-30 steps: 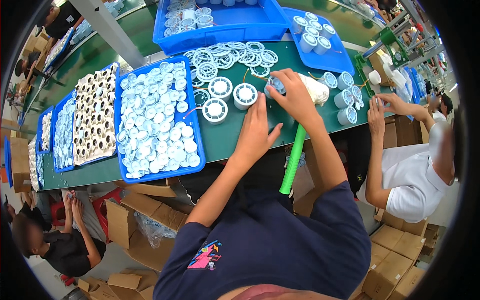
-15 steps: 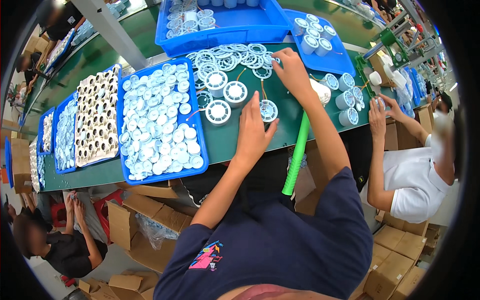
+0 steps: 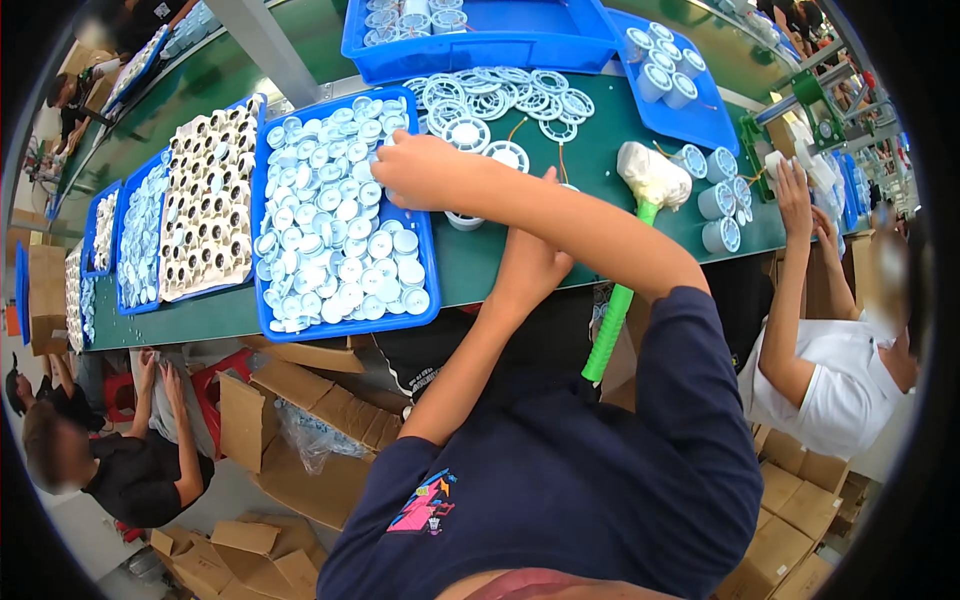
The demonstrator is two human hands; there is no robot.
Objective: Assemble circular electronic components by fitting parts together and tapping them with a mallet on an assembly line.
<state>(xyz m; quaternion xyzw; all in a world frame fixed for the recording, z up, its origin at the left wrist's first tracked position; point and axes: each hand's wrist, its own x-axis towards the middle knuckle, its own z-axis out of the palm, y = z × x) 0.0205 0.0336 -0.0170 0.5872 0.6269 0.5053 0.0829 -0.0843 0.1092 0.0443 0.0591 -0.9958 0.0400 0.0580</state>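
On the green workbench (image 3: 470,275), pale round caps (image 3: 325,215) lie heaped at ten o'clock; we cannot tell what our right hand (image 3: 422,174), now crossed there, or left hand (image 3: 534,268) grips.

Pale-blue round caps (image 3: 340,220) are lying in a jumbled heap, many tilted, across a shallow blue tray (image 3: 355,325) at left. Just to their right, white cylinders (image 3: 507,155) with slotted round tops are standing upright, partly hidden.

The right forearm (image 3: 575,222) partly hides the left hand (image 3: 528,268); the top edge crops a blue bin (image 3: 520,52).
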